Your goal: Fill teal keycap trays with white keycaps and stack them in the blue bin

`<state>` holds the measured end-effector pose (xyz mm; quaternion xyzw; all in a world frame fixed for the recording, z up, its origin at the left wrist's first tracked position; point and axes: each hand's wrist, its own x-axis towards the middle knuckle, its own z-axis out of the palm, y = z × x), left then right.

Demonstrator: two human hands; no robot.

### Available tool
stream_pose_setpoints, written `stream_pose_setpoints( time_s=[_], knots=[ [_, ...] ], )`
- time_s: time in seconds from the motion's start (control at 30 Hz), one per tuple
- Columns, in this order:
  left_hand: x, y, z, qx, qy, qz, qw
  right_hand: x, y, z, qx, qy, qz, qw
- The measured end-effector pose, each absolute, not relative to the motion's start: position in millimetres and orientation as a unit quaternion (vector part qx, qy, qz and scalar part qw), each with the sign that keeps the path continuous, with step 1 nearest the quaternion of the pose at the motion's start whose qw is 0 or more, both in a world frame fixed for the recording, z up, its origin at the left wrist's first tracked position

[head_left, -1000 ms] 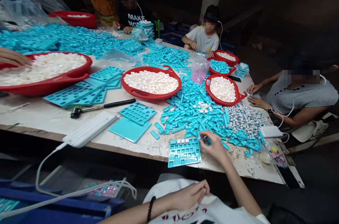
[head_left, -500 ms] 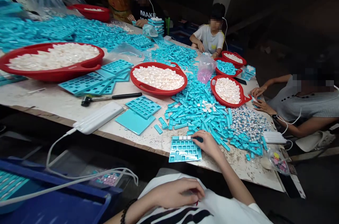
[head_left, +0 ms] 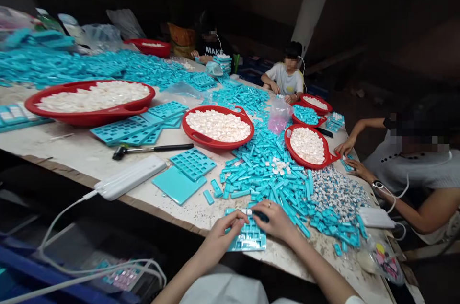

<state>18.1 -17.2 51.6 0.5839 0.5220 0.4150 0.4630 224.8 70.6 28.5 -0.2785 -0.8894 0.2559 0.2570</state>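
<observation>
A bright blue plate with rows of square hollows (head_left: 251, 239) lies at the table's near edge, a few white square key-like pieces along its far row. My left hand (head_left: 224, 232) is over the plate's left side, thumb and fingers pinched together by the far row. On the other side, my right hand (head_left: 275, 220) curls its fingers down at the far right corner of the plate. Whatever sits between the fingertips of either hand is too small or hidden to make out. Just beyond the hands spreads a heap of loose blue bars (head_left: 266, 169).
Red baskets of white pieces (head_left: 217, 126) stand behind the heap. Left of the plate are a gridded blue plate (head_left: 193, 164), a flat blue sheet (head_left: 178, 184), a hammer (head_left: 153, 148) and a cabled white power bank (head_left: 131, 177). A co-worker's hands (head_left: 350, 157) work at the right.
My left hand has risen from my lap to the plate. My right hand stays at the plate's far right corner. The whole view has shifted with my head.
</observation>
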Motion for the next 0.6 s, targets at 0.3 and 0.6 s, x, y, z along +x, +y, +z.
stream_pose_setpoints(
  time_s=[0.3,0.6],
  knots=[
    [57.1,142.9,71.4,0.713,0.572,0.374,0.156,226.3,74.6,14.1,-0.273,-0.898,0.204,0.279],
    [69.8,197.7,39.8,0.75,0.57,0.318,0.102,217.9,77.2,-7.2,-0.251,-0.9,0.142,0.326]
  ],
)
